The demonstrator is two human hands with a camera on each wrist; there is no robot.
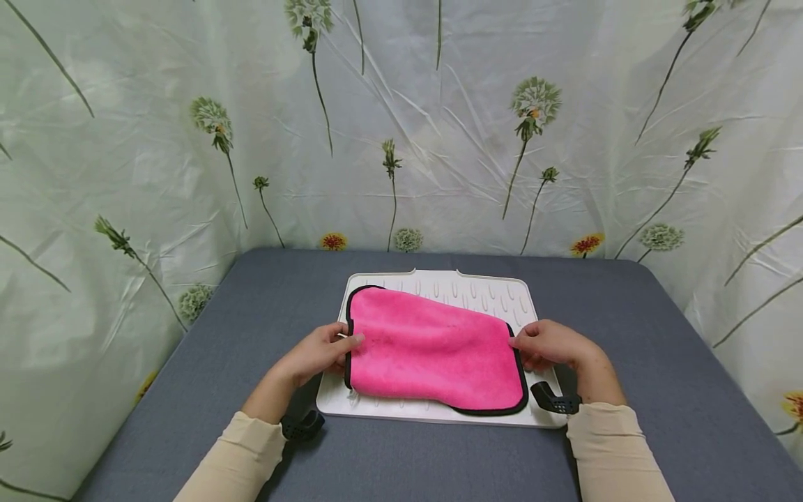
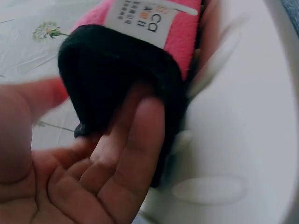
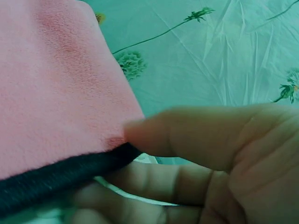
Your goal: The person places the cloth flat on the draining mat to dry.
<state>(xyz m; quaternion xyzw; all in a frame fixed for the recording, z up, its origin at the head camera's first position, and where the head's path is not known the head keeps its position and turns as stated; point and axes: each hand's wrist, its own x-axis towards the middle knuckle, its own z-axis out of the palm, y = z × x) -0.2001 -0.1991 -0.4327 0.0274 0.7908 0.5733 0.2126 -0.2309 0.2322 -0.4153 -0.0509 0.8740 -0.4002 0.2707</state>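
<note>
A pink plush cloth (image 1: pixel 433 352) with black edging lies spread over a white ribbed tray (image 1: pixel 502 296). My left hand (image 1: pixel 323 348) pinches the cloth's left edge, thumb on top and fingers beneath. In the left wrist view the black border (image 2: pixel 117 70) folds round those fingers, and a white printed label (image 2: pixel 140 21) shows on the pink underside. At the opposite edge, my right hand (image 1: pixel 552 344) pinches the cloth between thumb and fingers. The right wrist view shows that thumb over the black border (image 3: pixel 70 170), with the other fingers under it.
The tray rests on a grey-covered table (image 1: pixel 282 293), its ribbed back part showing behind the cloth. A white curtain (image 1: pixel 464 160) printed with dandelions hangs round the table's back and sides. Each wrist wears a black strap device (image 1: pixel 555 399).
</note>
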